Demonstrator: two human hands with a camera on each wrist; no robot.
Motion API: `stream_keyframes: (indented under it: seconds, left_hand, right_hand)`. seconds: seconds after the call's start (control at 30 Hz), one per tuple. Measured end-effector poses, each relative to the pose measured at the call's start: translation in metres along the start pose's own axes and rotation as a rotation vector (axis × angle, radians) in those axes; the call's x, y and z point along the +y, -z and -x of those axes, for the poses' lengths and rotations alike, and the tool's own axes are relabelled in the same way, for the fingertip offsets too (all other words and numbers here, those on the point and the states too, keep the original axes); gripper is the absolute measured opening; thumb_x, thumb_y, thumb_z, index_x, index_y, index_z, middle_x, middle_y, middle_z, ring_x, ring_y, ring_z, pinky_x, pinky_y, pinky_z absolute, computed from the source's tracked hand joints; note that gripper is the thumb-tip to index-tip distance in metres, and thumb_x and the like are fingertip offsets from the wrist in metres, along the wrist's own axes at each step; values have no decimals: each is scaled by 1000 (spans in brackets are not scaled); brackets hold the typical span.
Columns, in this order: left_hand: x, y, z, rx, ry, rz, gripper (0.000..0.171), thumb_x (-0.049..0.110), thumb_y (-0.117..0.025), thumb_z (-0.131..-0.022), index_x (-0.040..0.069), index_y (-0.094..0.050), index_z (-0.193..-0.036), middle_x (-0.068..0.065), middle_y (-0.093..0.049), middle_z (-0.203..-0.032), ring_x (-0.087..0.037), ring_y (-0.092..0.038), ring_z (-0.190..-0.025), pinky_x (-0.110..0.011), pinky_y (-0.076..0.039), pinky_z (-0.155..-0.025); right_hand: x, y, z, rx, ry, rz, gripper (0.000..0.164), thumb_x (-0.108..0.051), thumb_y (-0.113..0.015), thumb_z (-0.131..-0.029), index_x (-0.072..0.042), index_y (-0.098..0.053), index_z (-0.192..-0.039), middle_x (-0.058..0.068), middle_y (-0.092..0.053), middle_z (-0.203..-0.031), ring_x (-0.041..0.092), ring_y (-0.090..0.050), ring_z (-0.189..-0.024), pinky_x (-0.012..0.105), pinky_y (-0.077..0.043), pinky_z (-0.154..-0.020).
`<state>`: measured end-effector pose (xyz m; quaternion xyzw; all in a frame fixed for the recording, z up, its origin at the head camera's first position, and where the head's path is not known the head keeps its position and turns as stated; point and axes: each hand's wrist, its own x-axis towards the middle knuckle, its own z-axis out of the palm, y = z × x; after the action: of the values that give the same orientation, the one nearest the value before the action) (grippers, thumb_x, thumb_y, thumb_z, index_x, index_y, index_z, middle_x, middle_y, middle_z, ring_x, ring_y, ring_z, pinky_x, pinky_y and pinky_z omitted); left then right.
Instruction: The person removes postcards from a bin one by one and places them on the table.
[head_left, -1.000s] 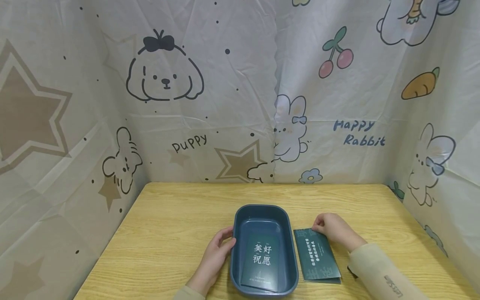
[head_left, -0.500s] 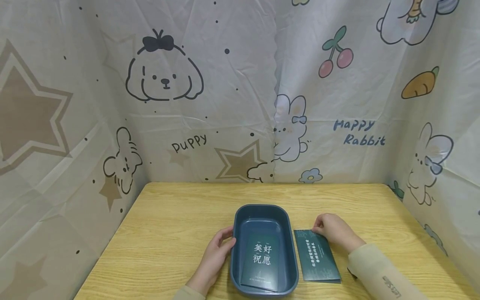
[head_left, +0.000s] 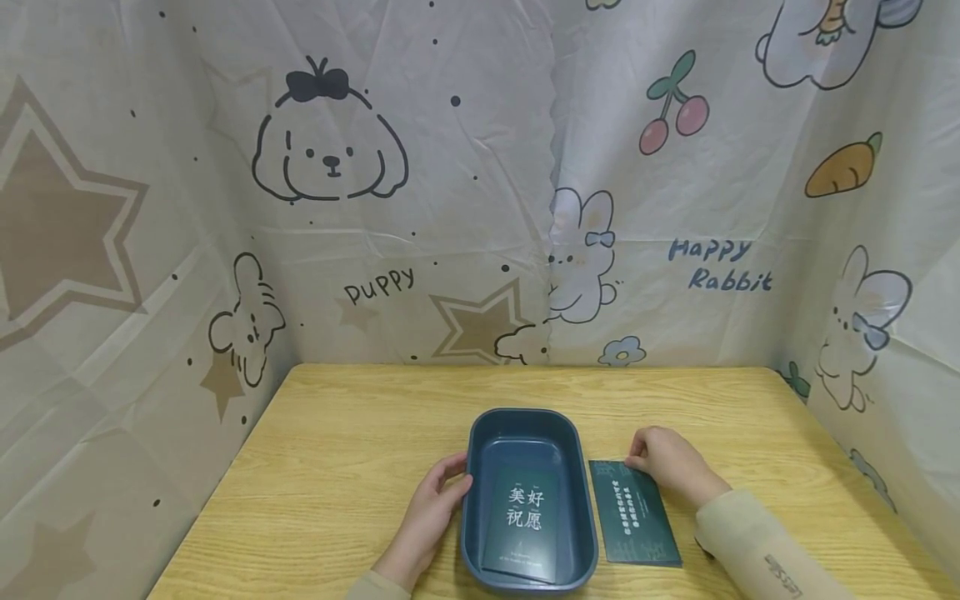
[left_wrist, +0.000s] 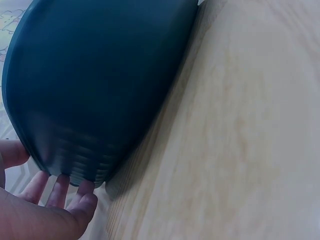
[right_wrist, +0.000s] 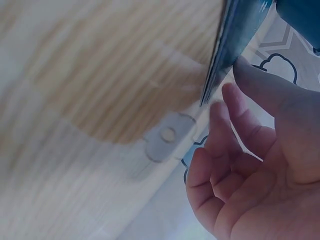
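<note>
Left hand, fingers relaxed, touches blue tray at left wall. Right of tray, right hand pinches far edge of green card stack. Lettered card inside tray.

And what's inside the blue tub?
Inside the blue tub, a dark green card with white writing lies on the near part of the bottom. The far part is uncovered. The card hides what's under it, so I can't tell if anything is there.
</note>
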<state>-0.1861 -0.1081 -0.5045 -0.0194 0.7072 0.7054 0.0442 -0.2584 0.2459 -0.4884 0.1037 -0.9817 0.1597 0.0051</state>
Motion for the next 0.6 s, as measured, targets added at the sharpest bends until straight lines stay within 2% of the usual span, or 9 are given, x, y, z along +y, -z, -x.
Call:
stream_keyframes:
  seconds: [0.6]
  left_hand:
    - [-1, -1, 0, 5, -9, -3, 44, 18, -55, -94, 4, -48, -135, -20, -48, -139, -32, -37, -130, -50, -40, -106]
  right_hand:
    - [0, -1, -1, 3, 14, -8, 17, -20, -74, -80, -13, -59, -76, 1, -53, -73, 16, -47, -66, 34, -45, -60]
